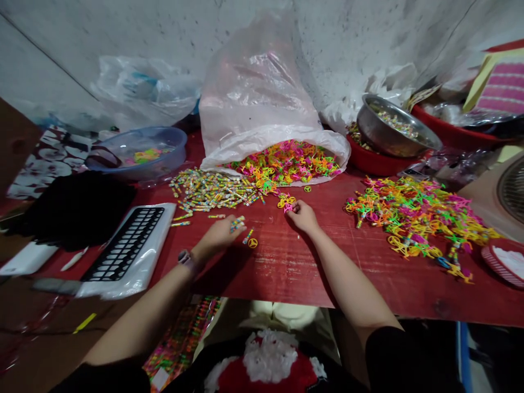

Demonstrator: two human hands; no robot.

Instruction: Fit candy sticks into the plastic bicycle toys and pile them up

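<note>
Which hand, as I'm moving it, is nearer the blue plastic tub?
Left: the left hand sits front-right of the blue plastic tub; the right hand sits farther right.

view: head-worn, single | facing: forward and down | close on: left hand [219,232], right hand [302,215] | over: red table [286,267]

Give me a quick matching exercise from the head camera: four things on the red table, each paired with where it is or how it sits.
Things:
1 steel bowl
2 blue plastic tub
3 white plastic sack
4 right hand

Places:
A over yellow and pink plastic pieces
B tilted on a red basin
C left of the sack, coloured pieces inside
D mouth open, neon pieces spilling out

Pairs: 1-B, 2-C, 3-D, 4-A
</note>
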